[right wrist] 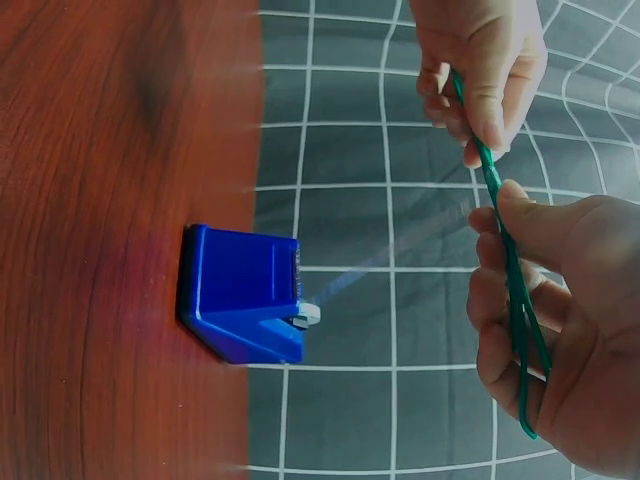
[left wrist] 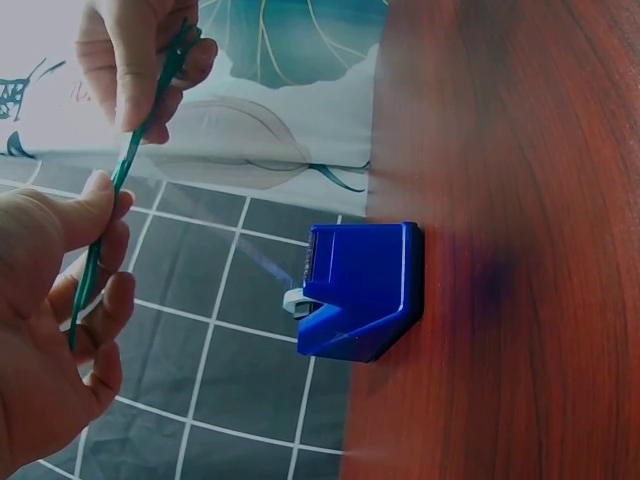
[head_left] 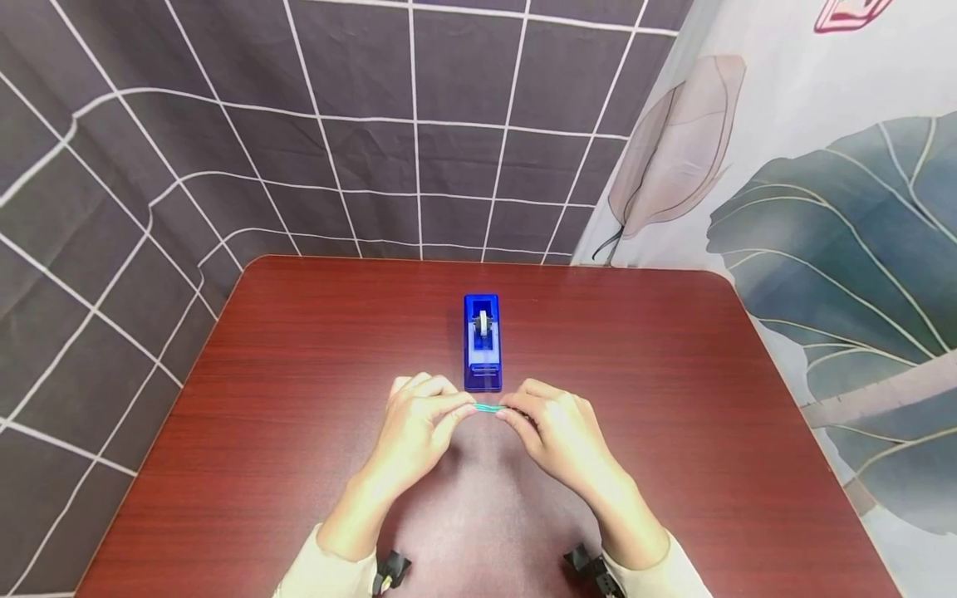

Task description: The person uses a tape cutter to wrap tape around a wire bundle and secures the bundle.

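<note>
A thin green bundle of strands (head_left: 488,408) (left wrist: 121,170) (right wrist: 515,270) is stretched between both hands above the table. The left hand (head_left: 414,428) (left wrist: 50,300) pinches one end between thumb and fingers. At the other end, the right hand (head_left: 561,432) (right wrist: 580,300) pinches it the same way, with looped strands lying along its fingers in the right wrist view. Just beyond the hands stands a blue tape dispenser (head_left: 483,357) (left wrist: 365,285) (right wrist: 245,295) with a small pale roll. The gap between the fingertips is short.
The dispenser stands on a reddish-brown wooden table (head_left: 299,332). Behind it hangs a dark grey cloth with white grid lines (head_left: 374,149), and at the right a white curtain with leaf prints (head_left: 845,249). Black wrist devices (head_left: 392,571) show near both sleeves.
</note>
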### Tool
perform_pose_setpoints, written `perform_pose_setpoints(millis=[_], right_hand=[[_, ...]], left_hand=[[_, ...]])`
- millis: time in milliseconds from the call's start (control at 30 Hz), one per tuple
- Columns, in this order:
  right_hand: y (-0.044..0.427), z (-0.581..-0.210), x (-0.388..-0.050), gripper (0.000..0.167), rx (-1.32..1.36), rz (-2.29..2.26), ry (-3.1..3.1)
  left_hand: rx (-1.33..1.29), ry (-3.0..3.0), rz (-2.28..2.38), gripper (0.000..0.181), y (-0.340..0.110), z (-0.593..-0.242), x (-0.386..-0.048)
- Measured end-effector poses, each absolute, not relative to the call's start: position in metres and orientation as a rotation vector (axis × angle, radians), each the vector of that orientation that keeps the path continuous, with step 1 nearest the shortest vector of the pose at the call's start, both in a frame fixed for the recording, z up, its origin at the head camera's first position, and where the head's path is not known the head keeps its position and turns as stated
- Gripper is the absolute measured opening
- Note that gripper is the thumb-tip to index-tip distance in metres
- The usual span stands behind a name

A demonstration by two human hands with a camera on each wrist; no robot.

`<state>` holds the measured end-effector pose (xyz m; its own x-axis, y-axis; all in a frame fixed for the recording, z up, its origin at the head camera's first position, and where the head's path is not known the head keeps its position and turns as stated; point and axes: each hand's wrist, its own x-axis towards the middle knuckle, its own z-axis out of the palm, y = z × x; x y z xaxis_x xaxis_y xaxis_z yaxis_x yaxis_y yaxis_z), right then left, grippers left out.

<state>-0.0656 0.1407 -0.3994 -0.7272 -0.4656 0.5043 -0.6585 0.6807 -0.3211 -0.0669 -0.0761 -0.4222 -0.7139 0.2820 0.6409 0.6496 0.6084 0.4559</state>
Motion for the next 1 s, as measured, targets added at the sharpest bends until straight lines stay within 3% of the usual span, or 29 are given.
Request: perform_pose_setpoints(millis=[1000], right_hand=[[0.136, -0.405, -0.066, 0.007, 0.804, 0.580, -2.443]], left_hand=[[-0.690, -2.529, -0.765, 0.006, -0.076, -0.412, -0.066]])
